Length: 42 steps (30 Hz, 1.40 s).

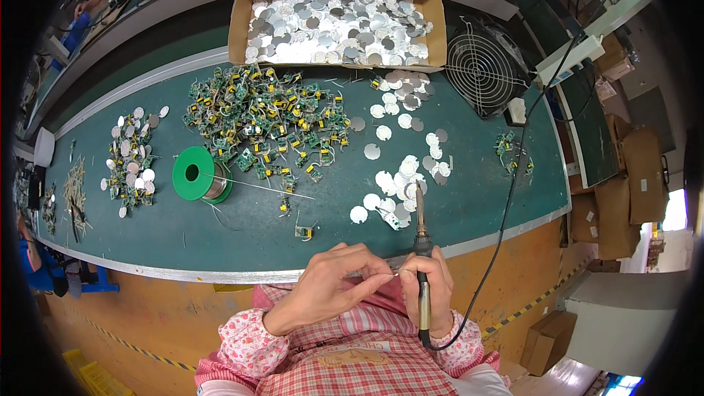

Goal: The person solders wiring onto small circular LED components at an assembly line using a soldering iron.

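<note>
My right hand (431, 290) is closed around a soldering iron (422, 246), whose metal tip points up over the white round discs (403, 185) on the bench. From the iron's lower end a black cord runs up to the right. My left hand (339, 279) is beside it at the bench's front edge, thumb and fingertips pinched together. A tiny pale bit (396, 274) shows between the two hands, too small to name. Just beyond my left hand lies a single small circuit board with a yellow part (303, 232). A green spool of solder wire (193, 174) stands farther left, its wire end stretching rightward.
Many small green circuit boards (257, 114) are heaped mid-bench. A cardboard box (238, 29) of silvery discs stands at the back, beside a fan with a wire guard (480, 66). Boards with discs (130, 154) lie at left, and a few boards (506, 148) at right.
</note>
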Available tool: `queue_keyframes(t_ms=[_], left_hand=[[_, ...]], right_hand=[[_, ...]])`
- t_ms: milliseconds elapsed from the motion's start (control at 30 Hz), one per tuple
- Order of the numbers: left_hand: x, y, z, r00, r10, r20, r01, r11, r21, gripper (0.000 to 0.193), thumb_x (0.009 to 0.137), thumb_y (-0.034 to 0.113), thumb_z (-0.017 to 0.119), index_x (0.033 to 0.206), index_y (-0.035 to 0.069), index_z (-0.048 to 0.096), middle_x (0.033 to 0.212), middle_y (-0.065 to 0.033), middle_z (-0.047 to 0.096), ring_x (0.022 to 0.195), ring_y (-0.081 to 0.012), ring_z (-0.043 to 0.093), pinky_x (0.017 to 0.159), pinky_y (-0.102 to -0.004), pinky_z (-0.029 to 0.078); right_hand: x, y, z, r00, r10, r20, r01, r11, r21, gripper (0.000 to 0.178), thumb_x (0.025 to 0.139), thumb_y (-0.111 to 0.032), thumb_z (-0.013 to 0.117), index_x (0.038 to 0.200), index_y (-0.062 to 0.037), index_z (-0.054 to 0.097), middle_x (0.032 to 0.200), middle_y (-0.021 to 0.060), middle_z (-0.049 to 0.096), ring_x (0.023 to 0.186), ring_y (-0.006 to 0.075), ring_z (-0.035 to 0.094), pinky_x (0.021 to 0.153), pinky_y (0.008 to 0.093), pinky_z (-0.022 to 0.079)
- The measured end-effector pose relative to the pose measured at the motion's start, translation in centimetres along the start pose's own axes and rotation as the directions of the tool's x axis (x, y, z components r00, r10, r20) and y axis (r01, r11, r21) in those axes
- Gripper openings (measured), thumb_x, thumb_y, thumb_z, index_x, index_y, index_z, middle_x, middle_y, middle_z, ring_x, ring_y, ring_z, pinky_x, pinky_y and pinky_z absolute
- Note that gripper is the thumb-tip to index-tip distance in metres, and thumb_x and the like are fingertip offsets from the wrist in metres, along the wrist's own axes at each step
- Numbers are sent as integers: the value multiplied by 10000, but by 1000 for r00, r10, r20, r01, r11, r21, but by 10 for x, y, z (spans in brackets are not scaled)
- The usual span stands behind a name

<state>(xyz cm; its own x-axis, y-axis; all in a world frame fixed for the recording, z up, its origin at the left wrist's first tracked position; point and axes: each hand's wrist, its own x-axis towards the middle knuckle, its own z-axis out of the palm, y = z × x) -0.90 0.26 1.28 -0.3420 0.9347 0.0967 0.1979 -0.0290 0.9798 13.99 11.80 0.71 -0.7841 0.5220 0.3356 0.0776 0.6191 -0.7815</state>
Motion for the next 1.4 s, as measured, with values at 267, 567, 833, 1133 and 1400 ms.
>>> queue_keyframes(t_ms=[267,567,833,1133,1400], left_hand=[[-1,1,5,988,124,-90,-102,971,218,118,776,59,672,883,73,625,741,-50,579,692,-201,566,634,-322,386],[-1,-14,13,969,53,-240,-5,981,196,107,775,17,653,866,17,595,1064,-116,597,875,-264,620,767,-317,493],[14,-22,11,952,-59,-299,54,998,-26,82,819,27,624,878,15,567,1166,-138,590,1010,-240,619,853,-329,483],[16,-13,-1,937,-191,-293,-19,809,-587,46,895,34,572,918,0,550,1210,-160,548,1072,-192,569,961,-319,443],[8,0,-14,907,-406,-112,88,444,-892,52,912,87,574,914,36,575,1195,-147,545,1030,-169,574,925,-316,468]], right_hand=[[7,2,6,999,1,-34,-3,999,-39,135,786,11,642,873,-18,543,766,101,587,651,254,490,596,351,418],[45,40,-6,973,-199,114,224,929,-295,317,704,105,652,938,-73,536,1046,103,635,969,298,557,869,373,415],[56,44,14,980,-183,80,192,975,-110,279,700,68,700,894,-64,549,888,95,656,798,266,619,701,346,474],[60,16,35,993,71,-95,-38,948,316,337,770,29,709,1018,-35,490,946,104,640,836,163,633,727,273,509],[58,-3,33,997,6,-82,17,961,276,386,771,42,704,1066,-13,461,943,117,627,841,147,632,740,264,519]])
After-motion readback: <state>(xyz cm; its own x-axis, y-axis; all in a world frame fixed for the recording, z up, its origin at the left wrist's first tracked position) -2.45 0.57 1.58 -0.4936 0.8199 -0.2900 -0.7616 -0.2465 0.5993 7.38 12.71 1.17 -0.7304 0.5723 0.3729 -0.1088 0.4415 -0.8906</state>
